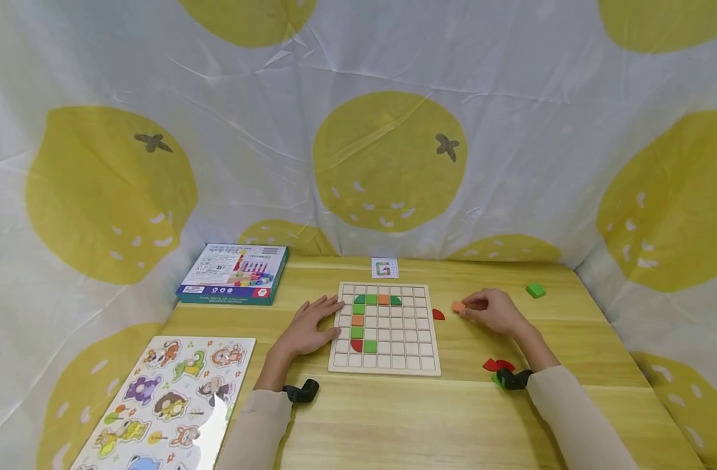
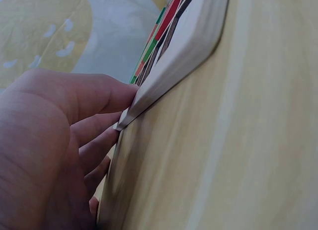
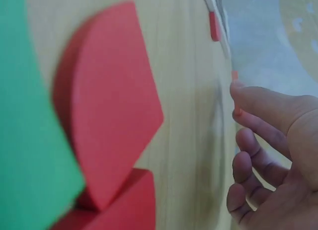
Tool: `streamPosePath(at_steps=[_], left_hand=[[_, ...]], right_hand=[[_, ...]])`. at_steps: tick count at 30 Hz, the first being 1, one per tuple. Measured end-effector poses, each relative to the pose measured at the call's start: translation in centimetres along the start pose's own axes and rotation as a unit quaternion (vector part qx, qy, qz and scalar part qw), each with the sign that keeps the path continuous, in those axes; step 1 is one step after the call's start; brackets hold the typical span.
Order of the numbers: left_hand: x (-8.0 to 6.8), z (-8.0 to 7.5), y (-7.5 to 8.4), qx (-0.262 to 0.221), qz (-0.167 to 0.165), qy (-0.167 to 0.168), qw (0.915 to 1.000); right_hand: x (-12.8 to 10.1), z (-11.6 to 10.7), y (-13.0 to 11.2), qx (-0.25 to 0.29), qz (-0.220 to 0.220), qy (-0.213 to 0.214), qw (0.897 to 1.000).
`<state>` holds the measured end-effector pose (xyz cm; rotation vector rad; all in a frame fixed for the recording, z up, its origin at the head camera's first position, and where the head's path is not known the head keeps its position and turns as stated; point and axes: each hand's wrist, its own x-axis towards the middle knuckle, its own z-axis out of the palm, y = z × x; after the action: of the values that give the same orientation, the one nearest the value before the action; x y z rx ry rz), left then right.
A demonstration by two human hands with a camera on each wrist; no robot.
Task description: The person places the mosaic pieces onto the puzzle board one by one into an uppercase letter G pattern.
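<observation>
A wooden grid board (image 1: 394,339) lies mid-table with green, orange and red tiles set along its top row and left side. My left hand (image 1: 309,328) rests at the board's left edge, its fingers extended; in the left wrist view the thumb (image 2: 99,93) touches the board's side (image 2: 186,53). To the right of the board, my right hand (image 1: 495,311) pinches an orange tile (image 1: 458,307) between thumb and fingers. In the right wrist view this tile (image 3: 235,77) shows edge-on. A red quarter-round tile (image 1: 438,314) lies between the board and that hand.
Red tiles (image 1: 491,365) and a green one lie beside the right wrist camera (image 1: 514,378). A green tile (image 1: 535,290) sits farther right. Behind the board is a small pattern card (image 1: 384,268). A box (image 1: 235,274) and an animal puzzle board (image 1: 176,391) occupy the left side.
</observation>
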<state>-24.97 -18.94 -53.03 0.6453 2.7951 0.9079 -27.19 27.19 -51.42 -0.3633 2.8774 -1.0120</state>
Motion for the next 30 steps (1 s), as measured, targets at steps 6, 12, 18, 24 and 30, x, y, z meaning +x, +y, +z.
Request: streamPosePath(at_steps=[6, 12, 18, 24, 30], left_hand=[[0.0, 0.0, 0.0, 0.001, 0.000, 0.000, 1.0000], [-0.1, 0.1, -0.1, 0.002, -0.003, 0.001, 1.0000], [-0.2, 0.1, -0.2, 0.005, 0.001, 0.004, 1.0000], [-0.3, 0.0, -0.2, 0.005, 0.004, 0.008, 0.9999], [-0.2, 0.1, -0.2, 0.009, 0.001, 0.004, 0.9999]], right_hand=[[-1.1, 0.0, -0.5, 0.005, -0.005, 0.014, 1.000], [-2.2, 0.5, -1.5, 0.018, -0.011, 0.013, 1.000], [-3.0, 1.4, -3.1, 0.026, -0.011, 0.016, 0.999], [-3.5, 2.7, -5.0, 0.033, -0.044, 0.018, 0.998], [-3.4, 4.0, -7.0, 0.043, -0.061, 0.005, 0.997]])
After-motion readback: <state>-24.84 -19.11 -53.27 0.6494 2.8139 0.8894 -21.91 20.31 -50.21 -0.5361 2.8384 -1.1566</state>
